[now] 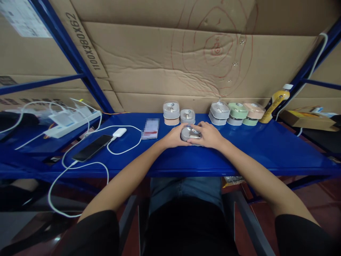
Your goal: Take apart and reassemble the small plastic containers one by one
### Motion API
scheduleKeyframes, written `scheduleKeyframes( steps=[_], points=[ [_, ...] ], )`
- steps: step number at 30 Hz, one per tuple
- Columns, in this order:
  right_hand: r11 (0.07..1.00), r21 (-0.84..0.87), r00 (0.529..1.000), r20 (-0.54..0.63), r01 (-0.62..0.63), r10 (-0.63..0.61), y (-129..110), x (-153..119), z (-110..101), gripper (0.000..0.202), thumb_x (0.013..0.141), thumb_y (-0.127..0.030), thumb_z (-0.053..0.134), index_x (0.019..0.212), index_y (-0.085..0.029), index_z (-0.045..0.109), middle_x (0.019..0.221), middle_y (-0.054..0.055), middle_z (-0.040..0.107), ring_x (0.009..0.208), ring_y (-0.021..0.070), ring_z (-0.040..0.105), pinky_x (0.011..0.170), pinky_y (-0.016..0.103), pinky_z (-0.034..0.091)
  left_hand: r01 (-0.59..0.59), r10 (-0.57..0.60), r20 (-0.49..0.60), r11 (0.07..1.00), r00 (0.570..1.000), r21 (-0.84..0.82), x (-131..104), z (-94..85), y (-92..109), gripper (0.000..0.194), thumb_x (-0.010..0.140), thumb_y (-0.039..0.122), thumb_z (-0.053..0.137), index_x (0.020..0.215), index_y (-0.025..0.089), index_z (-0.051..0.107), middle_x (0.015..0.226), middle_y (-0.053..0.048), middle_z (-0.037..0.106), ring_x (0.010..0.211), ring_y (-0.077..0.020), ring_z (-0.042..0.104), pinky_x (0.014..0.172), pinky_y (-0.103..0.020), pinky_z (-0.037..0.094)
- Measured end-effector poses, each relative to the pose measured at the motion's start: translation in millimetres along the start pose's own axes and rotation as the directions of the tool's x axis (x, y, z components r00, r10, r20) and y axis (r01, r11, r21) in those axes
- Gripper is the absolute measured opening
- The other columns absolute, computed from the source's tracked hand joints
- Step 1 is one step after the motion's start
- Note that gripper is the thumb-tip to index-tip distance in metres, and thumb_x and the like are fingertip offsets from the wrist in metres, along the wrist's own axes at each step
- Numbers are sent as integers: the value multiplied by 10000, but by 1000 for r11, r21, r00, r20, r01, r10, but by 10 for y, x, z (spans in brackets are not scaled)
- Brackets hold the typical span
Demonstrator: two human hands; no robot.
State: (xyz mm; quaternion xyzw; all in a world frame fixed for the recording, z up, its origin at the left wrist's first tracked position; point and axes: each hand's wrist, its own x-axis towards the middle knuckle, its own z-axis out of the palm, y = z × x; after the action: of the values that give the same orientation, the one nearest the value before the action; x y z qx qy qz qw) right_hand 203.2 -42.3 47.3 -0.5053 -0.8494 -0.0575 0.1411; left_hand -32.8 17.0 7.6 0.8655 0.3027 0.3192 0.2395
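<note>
Both of my hands are closed around a small grey lidded container (pixel 190 133) with a shiny see-through top, low over the blue table in front of me. My left hand (pixel 174 137) grips its left side. On the other side my right hand (pixel 210 135) wraps it, fingers over the far edge and thumb at the near edge. Much of its body is hidden by the fingers. Just behind stands a similar grey container (pixel 187 116), and left of that a grey one stacked on a peach one (pixel 171 113).
More stacked containers in grey (pixel 219 113), green (pixel 237 113) and peach (pixel 254 111) line the back. A yellow-labelled bottle (pixel 275 103) leans beside them. At left lie a black phone (pixel 92 147), a white charger (pixel 119 132), cables, a second phone (pixel 150 128) and a power strip (pixel 71 124).
</note>
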Motion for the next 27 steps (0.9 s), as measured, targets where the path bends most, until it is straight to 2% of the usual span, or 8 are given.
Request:
scheduleKeyframes(
  steps=[9,18,21,24,27],
  points=[
    [998,-56,1000,15,-11,11,-50,1,-13,893,933,-814,663,1621,-246,601,1261,193,700,1119,379,672,998,461,492,-9,9,14,1000,1000,-28,1,-13,6,1024,662,522,983,1508,164,531,1514,-194,656,1404,-424,636,1199,-579,504],
    [997,-72,1000,23,-1,2,-54,17,15,917,931,-846,625,1635,-259,583,1272,198,692,1129,390,662,1015,492,496,-1,1,10,1000,1000,-15,-1,-17,59,951,656,523,999,1446,186,590,1459,-177,694,1373,-428,659,1175,-593,532],
    [1000,-5,999,34,20,-20,19,20,-8,914,926,-827,651,1649,-276,563,1276,192,682,1137,395,659,1013,504,508,-4,4,7,1000,1000,-5,3,-28,50,963,665,529,995,1467,197,579,1473,-173,691,1374,-420,661,1183,-604,524],
    [984,161,992,88,73,-88,182,1,-73,919,919,-766,705,1675,-279,517,1340,173,669,1199,372,668,1031,481,531,1,-1,6,1000,1000,9,19,-24,5,994,665,532,997,1495,204,560,1495,-179,679,1385,-422,655,1192,-626,514],
    [962,265,982,156,66,-110,363,-38,-170,986,839,-660,838,1676,-265,500,1425,158,667,1235,355,687,1038,463,555,21,-21,-8,1000,1000,-11,33,5,-64,994,683,489,998,1516,198,540,1505,-204,666,1362,-408,673,1183,-626,529]
  ],
)
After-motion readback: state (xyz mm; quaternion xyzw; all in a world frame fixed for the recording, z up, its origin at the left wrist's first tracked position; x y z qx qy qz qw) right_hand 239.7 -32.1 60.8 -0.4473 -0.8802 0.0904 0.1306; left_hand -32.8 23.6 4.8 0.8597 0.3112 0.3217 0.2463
